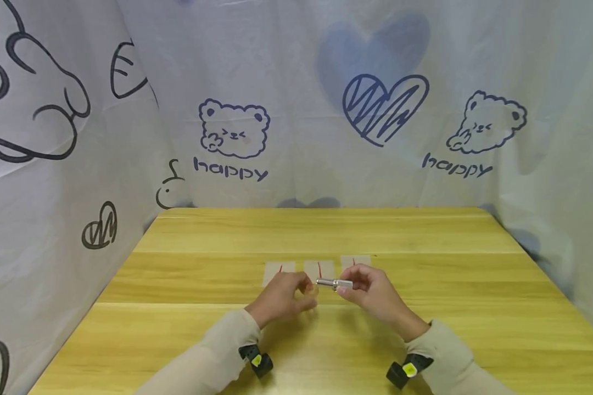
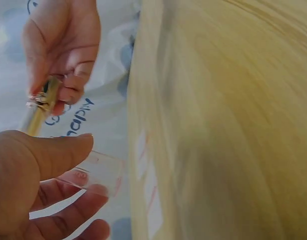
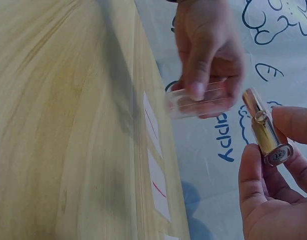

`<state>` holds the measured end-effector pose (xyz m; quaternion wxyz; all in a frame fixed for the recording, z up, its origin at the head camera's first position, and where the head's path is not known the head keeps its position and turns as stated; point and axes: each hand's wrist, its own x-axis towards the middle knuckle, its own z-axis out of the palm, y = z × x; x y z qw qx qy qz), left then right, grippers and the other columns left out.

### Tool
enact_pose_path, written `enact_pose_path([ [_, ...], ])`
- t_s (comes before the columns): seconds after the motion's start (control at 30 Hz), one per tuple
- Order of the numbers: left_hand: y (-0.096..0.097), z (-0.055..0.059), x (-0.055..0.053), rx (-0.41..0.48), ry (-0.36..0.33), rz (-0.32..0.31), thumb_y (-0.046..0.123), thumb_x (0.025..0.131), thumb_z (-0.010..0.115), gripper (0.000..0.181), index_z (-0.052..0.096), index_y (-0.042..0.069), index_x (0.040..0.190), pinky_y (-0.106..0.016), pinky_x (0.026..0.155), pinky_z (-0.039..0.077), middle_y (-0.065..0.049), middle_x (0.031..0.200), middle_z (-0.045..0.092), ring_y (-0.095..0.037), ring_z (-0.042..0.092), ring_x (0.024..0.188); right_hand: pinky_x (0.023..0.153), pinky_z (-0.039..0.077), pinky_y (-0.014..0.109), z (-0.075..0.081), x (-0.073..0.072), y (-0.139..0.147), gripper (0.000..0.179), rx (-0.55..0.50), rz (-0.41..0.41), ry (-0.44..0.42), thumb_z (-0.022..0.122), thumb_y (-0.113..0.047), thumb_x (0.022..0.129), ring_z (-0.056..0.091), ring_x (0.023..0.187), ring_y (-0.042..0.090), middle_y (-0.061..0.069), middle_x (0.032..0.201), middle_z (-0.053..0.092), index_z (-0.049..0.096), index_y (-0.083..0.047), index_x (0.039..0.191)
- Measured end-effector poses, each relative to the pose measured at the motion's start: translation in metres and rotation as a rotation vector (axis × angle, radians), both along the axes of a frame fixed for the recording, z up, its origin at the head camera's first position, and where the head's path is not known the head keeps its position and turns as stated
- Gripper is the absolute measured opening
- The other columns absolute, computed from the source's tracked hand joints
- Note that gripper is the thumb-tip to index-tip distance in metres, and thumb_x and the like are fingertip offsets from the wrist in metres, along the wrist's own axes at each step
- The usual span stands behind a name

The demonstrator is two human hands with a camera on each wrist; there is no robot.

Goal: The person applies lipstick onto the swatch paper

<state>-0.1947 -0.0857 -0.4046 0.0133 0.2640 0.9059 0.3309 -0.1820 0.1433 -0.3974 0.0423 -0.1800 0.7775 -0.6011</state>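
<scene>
My left hand pinches a clear, see-through cap between thumb and fingers. The right hand holds a shiny metallic lipstick tube in its fingertips, the narrower end turned toward the left hand. Seen from the right wrist, the tube looks gold and silver, with a round label on its base. Cap and tube are apart, a short gap between them. Both hands are above the table, just in front of three pale paper pieces that bear red strokes.
The wood-grain table spreads around the hands. White cloth with drawn bears, hearts and the word "happy" hangs behind and at the sides. A black band with a small device sits on each wrist, over pale sleeves.
</scene>
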Motion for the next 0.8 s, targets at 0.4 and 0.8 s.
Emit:
enact_pose_path([
  [0.4,0.002,0.013,0.013,-0.001,0.231,0.049,0.017,0.081,0.08,0.022,0.066,0.008,0.096,-0.038,0.079,0.047,-0.003,0.093,0.06,-0.022,0.056,0.089,0.064,0.051,0.025,0.005,0.001,0.0,0.019,0.066,0.014,0.039,0.074,-0.007,0.086,0.059,0.077,0.019,0.013,0.1,0.061,0.064,0.001,0.1],
  [0.8,0.008,0.012,0.022,0.055,0.428,0.012,0.014,0.076,0.085,0.025,0.067,0.008,0.092,-0.032,0.076,0.051,-0.002,0.091,0.062,-0.018,0.06,0.085,0.067,0.054,0.027,0.004,0.002,-0.006,0.022,0.102,0.021,0.083,0.075,-0.011,0.086,0.063,0.08,0.021,0.009,0.093,0.065,0.066,0.002,0.101],
])
